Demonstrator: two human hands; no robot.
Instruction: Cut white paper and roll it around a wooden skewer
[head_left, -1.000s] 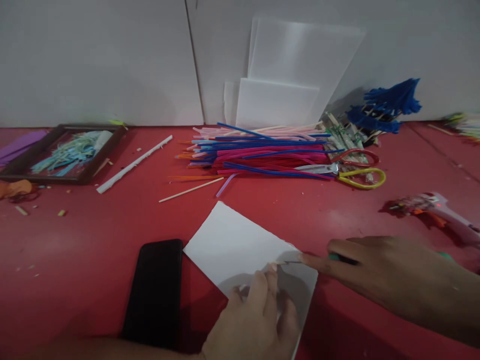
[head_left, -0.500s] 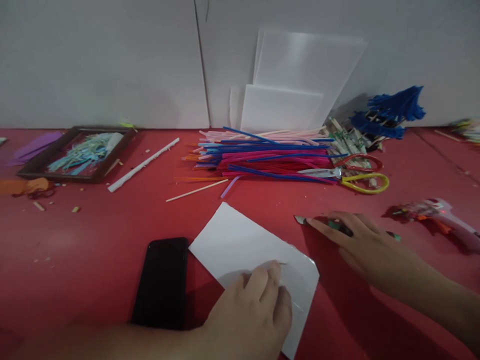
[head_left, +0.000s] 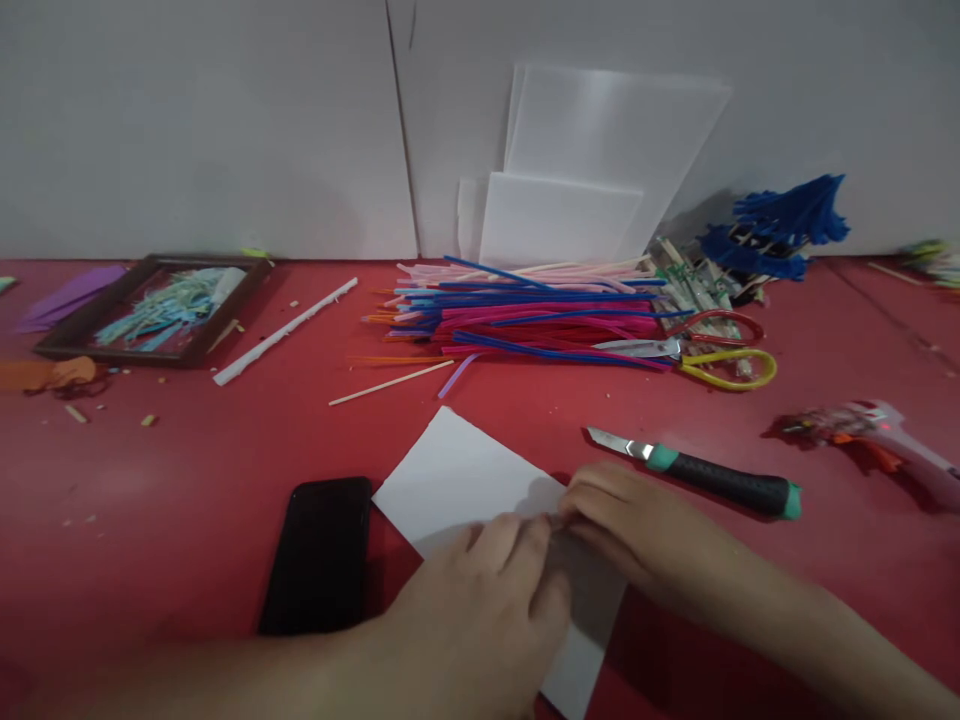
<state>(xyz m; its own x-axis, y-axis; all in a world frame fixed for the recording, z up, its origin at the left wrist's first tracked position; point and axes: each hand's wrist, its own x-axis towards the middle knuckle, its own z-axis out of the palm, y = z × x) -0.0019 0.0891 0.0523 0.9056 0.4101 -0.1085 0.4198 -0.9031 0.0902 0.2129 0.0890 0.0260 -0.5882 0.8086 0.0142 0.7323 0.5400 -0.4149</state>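
A white board (head_left: 457, 480) lies aslant on the red table. My left hand (head_left: 487, 610) rests on it with curled fingers, and my right hand (head_left: 637, 525) meets it fingertip to fingertip over the board. Both hands are closed around something too small and hidden to make out. Behind my right hand lies a utility knife (head_left: 720, 483) with a black and green handle, its blade out and pointing left. Left of the board is a black phone (head_left: 319, 555), partly behind my left forearm.
Coloured pipe cleaners (head_left: 540, 310) and scissors (head_left: 727, 368) lie at the back. A glue gun (head_left: 885, 435) is at the right, a brown frame (head_left: 157, 355) at the left. White sheets (head_left: 562, 215) lean on the wall, near a blue fringed object (head_left: 787, 225).
My right hand has left the knife, which now lies uncovered, and moved left to my left hand's fingertips over the board. My left hand has shifted slightly left.
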